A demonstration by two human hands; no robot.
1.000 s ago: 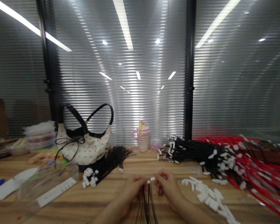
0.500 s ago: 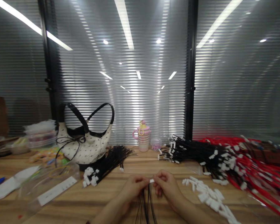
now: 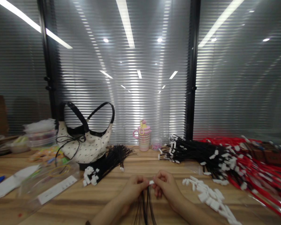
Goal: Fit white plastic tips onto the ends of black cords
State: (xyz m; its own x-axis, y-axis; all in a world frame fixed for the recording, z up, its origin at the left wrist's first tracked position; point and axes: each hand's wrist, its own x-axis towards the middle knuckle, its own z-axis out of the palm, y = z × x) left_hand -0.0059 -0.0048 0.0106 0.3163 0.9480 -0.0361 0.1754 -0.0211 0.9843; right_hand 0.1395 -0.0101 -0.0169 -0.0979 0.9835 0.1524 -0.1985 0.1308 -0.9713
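A small white plastic connector [image 3: 151,182] is held between my two hands, low in the middle of the view. My left hand [image 3: 136,188] pinches its left end with thumb and forefinger. At the right end, my right hand [image 3: 165,185] is closed in a pinch, its other fingers curled in. Thin black wires [image 3: 145,207] hang from beneath the connector toward the table's near edge. Where the wires enter the connector is too small to make out. Loose white connectors [image 3: 209,197] lie scattered to the right of my right hand.
A bundle of black wires [image 3: 113,159] with white ends lies left of centre, before a dotted handbag [image 3: 84,148]. More black wires [image 3: 192,148] and red wires [image 3: 259,175] pile up at right. A pink-lidded cup [image 3: 144,140] stands at the back; a plastic bag [image 3: 28,193] lies left.
Both hands stay in nearly the same pinch on the connector. The hanging wires have shifted slightly left, and the whole view has moved a little.
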